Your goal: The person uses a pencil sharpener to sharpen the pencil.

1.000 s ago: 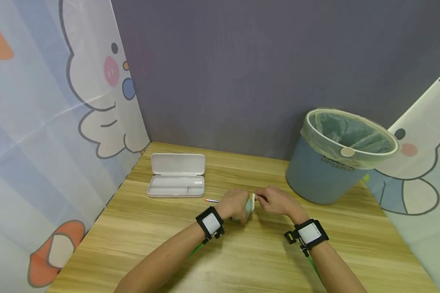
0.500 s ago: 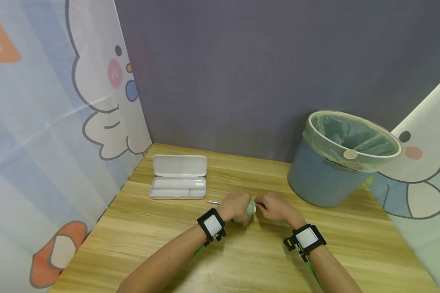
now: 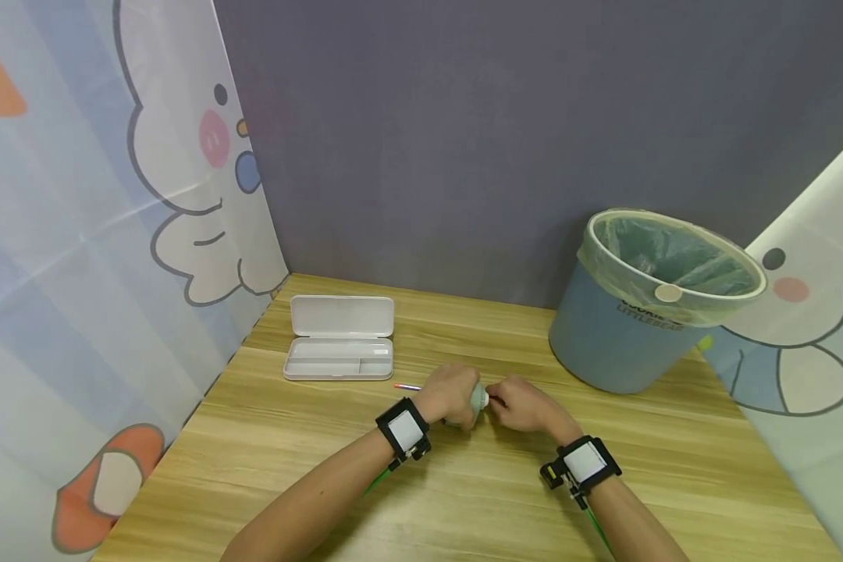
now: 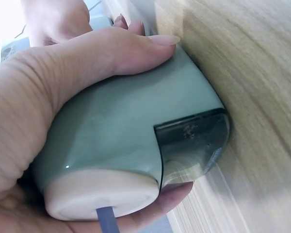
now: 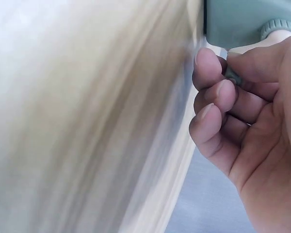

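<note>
My left hand (image 3: pixel 451 393) grips a green pencil sharpener (image 4: pixel 121 111) lying low against the wooden table, its thumb across the top. A dark see-through shavings drawer (image 4: pixel 196 145) shows in its side in the left wrist view. From the round cream front sticks a pencil (image 4: pixel 107 221); in the head view the end of this pencil (image 3: pixel 407 386) points left, with red and blue on it. My right hand (image 3: pixel 523 403) pinches the small green knob (image 5: pixel 232 76) of the sharpener's cream crank between thumb and curled fingers. The crank is partly hidden behind those fingers.
An open white pencil case (image 3: pixel 339 359) with its lid raised stands at the back left of the table (image 3: pixel 464 499). At the back right is a blue bin (image 3: pixel 597 336) with a clear liner. A grey wall closes off the back.
The crank's cream arm stood upright a second ago and now shows as a short piece lower down. My right hand has shifted slightly with it; the left hand holds the sharpener in place.
</note>
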Demonstrator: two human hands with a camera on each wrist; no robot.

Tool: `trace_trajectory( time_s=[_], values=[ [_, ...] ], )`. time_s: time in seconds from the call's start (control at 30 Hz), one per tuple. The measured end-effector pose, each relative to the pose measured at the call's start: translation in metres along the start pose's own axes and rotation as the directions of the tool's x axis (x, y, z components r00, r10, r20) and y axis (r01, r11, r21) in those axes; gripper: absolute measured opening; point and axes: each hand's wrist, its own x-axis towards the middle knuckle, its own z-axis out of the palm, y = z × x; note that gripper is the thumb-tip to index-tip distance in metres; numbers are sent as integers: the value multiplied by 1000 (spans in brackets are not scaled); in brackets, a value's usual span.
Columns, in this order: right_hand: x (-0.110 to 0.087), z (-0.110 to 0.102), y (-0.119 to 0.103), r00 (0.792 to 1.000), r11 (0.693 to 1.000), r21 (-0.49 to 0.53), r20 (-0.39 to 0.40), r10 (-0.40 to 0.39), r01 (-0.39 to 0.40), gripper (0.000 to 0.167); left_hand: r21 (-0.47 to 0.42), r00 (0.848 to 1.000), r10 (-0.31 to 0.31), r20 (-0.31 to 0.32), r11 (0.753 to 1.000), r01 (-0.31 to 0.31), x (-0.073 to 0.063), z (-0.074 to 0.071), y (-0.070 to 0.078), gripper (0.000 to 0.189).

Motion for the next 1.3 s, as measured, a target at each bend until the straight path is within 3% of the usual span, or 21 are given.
trace_trajectory(
  time_s=[0.27,0.6,0.97,1.3],
  values=[
    [-7,7,-5,1000,997,81,12,19,-20,28,-11,1000,-11,-8,1000,11,-2,0,0,43],
    [-17,12,-10,1000,995,94,13,16,-18,35,-24,1000,-18,-16,1000,18,-2,0,0,44],
    [-19,12,-15,998,990,132,-15,-55,57,30,-25,1000,-22,-18,999,22,-2,-1,1,46],
    [-24,11,-18,999,980,196,24,-22,17,30,-15,999,-50,-6,999,50,-2,1,2,45]
  ],
)
